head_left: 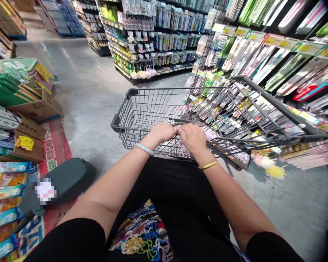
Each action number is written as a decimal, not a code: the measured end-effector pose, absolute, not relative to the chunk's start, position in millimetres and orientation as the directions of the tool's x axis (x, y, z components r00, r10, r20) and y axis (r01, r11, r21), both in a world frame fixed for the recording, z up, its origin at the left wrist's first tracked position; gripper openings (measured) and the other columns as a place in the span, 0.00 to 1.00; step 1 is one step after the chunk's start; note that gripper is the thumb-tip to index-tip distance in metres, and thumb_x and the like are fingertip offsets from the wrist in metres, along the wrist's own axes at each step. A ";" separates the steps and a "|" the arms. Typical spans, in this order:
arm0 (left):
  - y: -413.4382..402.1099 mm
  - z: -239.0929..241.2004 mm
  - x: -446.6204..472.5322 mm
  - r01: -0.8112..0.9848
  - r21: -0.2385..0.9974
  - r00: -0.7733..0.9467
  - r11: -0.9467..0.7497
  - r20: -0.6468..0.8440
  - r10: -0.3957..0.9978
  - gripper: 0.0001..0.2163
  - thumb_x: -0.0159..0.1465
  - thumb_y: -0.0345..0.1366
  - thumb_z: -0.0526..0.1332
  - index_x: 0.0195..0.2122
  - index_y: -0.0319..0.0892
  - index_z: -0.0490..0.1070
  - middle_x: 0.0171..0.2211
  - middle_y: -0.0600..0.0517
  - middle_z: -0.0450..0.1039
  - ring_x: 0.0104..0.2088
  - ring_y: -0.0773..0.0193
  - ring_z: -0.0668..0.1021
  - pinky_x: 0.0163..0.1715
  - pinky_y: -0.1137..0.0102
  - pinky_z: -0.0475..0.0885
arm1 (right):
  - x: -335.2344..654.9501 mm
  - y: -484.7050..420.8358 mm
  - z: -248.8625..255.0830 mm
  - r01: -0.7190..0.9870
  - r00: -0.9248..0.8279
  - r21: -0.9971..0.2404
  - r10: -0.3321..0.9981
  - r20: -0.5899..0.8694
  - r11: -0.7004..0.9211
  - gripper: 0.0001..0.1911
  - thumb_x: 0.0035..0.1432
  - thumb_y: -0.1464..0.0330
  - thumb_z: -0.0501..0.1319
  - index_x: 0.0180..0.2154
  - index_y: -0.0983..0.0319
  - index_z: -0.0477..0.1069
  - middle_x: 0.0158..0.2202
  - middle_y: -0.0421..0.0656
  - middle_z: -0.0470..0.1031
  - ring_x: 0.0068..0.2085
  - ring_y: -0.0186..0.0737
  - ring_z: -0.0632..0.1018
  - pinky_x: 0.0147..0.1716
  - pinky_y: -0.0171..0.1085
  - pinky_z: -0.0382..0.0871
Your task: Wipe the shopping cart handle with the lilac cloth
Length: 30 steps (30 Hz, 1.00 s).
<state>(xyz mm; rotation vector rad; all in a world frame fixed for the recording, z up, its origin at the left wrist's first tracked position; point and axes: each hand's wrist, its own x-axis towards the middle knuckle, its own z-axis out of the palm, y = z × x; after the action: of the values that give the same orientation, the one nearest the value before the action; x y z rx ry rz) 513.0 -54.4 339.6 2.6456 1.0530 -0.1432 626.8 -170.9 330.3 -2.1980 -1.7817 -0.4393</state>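
My left hand (162, 131) and my right hand (192, 138) meet over the near edge of a grey wire shopping cart (131, 109). Both have their fingers curled together around a small pale pink item (210, 135) that I cannot name. A pale bangle sits on my left wrist and a gold bracelet on my right. The cart basket looks empty as far as I can see.
Shelves of hanging packaged goods (276, 65) run along the right, close to the cart. Stacked cardboard boxes (35, 109) and packs line the left, with a grey lid-like object (68, 178) on the floor. More shelving (153, 40) stands ahead across the tiled aisle.
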 end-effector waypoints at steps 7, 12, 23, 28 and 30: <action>-53.0 335.5 519.0 0.693 0.280 0.721 -0.665 -0.273 0.637 0.26 0.65 0.46 0.43 0.24 0.44 0.78 0.29 0.48 0.80 0.32 0.57 0.77 0.37 0.66 0.68 | 701.4 -205.5 336.7 0.811 0.563 -0.054 0.754 0.339 -0.582 0.21 0.67 0.60 0.47 0.39 0.61 0.77 0.36 0.48 0.78 0.35 0.42 0.74 0.31 0.37 0.53; -51.1 338.6 521.8 0.702 0.300 0.712 -0.646 -0.313 0.629 0.28 0.65 0.48 0.42 0.23 0.43 0.78 0.28 0.48 0.79 0.31 0.59 0.76 0.37 0.68 0.68 | 645.0 -176.9 329.1 0.925 0.363 -0.037 0.850 0.382 -0.378 0.22 0.67 0.59 0.46 0.40 0.62 0.76 0.38 0.49 0.77 0.38 0.44 0.74 0.35 0.38 0.54; -60.4 343.9 527.2 0.715 0.182 0.699 -0.675 -0.232 0.677 0.26 0.66 0.47 0.42 0.36 0.40 0.78 0.39 0.44 0.79 0.41 0.54 0.77 0.41 0.66 0.70 | 682.9 -194.4 333.1 0.822 0.536 -0.026 0.758 0.372 -0.569 0.21 0.67 0.60 0.47 0.38 0.62 0.75 0.35 0.49 0.77 0.34 0.43 0.74 0.30 0.38 0.51; -80.2 348.3 551.5 0.637 0.273 0.770 -0.721 -0.184 0.611 0.30 0.69 0.47 0.35 0.43 0.40 0.76 0.45 0.43 0.78 0.46 0.55 0.77 0.44 0.65 0.70 | 653.3 -185.1 329.6 0.937 0.329 -0.028 0.851 0.409 -0.349 0.19 0.67 0.60 0.47 0.38 0.61 0.74 0.38 0.47 0.77 0.39 0.43 0.74 0.35 0.38 0.55; -85.3 345.6 555.9 0.648 0.283 0.760 -0.707 -0.181 0.625 0.32 0.69 0.50 0.34 0.44 0.40 0.77 0.44 0.42 0.78 0.46 0.53 0.78 0.44 0.64 0.71 | 672.0 -193.4 333.3 0.950 0.304 -0.043 0.882 0.359 -0.310 0.18 0.67 0.60 0.48 0.39 0.59 0.74 0.38 0.45 0.77 0.38 0.41 0.74 0.33 0.37 0.54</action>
<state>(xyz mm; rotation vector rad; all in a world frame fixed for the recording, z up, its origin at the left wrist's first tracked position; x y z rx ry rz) 555.9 -85.3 345.6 2.6271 0.9813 -0.1020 672.0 -193.4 333.3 -2.3256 -1.6730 -0.3943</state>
